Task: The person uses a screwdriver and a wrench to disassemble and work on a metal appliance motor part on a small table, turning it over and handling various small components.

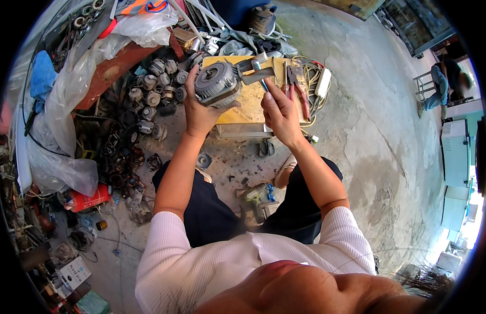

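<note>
The left hand (202, 116) grips a finned electric motor (217, 82), the right hand (283, 114) a blue-handled tool (264, 85), while dark printing marks a white box (74, 273).

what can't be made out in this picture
All in the head view:
Some fingers of the left hand: hidden by the motor it holds.
The gripped end of the blue tool: covered by the right hand.
The rest of the green box: cut off by the lower edge.
The distant person's hands: too small and blurred.
</note>
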The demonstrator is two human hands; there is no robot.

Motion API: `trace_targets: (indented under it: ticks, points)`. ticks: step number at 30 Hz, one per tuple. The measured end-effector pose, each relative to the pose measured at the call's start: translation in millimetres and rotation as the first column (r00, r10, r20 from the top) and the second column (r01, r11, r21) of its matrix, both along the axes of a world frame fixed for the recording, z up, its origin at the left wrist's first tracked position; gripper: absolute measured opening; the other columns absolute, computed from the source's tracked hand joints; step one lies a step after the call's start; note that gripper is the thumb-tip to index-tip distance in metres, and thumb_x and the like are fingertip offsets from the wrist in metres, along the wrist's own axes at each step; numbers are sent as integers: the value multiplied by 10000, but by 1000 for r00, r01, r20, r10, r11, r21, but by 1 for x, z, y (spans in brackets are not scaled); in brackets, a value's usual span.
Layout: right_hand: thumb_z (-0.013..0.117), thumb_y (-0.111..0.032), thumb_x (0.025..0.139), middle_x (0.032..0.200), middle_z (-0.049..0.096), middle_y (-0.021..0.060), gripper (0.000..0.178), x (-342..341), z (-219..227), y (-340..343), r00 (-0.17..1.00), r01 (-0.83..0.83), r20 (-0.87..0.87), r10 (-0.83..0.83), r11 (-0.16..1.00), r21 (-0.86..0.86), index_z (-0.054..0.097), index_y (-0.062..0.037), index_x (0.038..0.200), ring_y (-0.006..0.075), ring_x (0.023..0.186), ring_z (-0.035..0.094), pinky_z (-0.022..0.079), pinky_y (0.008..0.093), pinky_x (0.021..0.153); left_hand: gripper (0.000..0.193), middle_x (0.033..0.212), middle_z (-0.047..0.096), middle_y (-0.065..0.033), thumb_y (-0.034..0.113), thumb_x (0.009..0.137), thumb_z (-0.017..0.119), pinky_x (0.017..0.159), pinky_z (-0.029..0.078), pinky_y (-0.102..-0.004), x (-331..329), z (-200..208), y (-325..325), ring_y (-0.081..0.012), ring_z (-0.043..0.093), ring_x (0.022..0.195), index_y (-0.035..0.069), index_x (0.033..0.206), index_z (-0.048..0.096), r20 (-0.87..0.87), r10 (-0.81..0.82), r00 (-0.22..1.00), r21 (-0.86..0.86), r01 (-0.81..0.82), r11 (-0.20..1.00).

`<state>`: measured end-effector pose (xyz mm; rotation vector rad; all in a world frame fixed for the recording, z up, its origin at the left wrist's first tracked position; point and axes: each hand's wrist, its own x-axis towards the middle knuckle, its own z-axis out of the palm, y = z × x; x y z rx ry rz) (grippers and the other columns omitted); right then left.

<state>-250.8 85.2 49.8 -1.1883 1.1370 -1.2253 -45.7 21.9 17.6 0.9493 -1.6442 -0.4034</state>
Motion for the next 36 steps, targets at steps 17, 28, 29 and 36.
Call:
trace_targets:
  ticks: [17, 28, 29, 36]
  points:
    - [473, -241, 1074, 760, 453, -50, 470, 2, 0, -1, 998, -57, -32, 57, 998, 1, 432, -35, 1495, 45, 647, 406, 363, 221, 562, 1063, 1279, 539, -180, 550, 574, 930, 1083, 417, -475, 5, 2, -12, -341, 528, 1257, 63, 1328, 361, 32, 41, 999, -453, -22, 891]
    - [470, -233, 1068, 767, 470, -43, 448, 5, -3, -9, 997, -49, -55, 53, 997, 66, 464, -31, 1468, 44, 606, 416, 366, 217, 524, 771, 1149, 574, -154, 411, 683, 895, 902, 533, -414, 4, -17, -16, -283, 636, 1040, 28, 1205, 477, -78, 44, 996, -267, -64, 962]
    - [467, -240, 1071, 780, 473, -44, 451, 6, -4, -9, 997, -55, -57, 58, 997, 61, 456, -33, 1472, 39, 594, 410, 355, 207, 502, 760, 1140, 578, -156, 414, 694, 886, 896, 536, -413, 4, -20, -17, -281, 639, 1031, 24, 1203, 477, -106, 38, 994, -235, -63, 970]
    - [475, -196, 1047, 787, 530, 22, 443, 8, -11, -14, 984, 23, -174, -22, 1000, 6, 481, 8, 1441, 122, 719, 505, 454, 276, 686, 651, 1014, 592, -124, 415, 677, 861, 799, 517, -392, -8, -20, -22, -257, 621, 895, 34, 1098, 542, -255, 49, 966, -138, -86, 987]
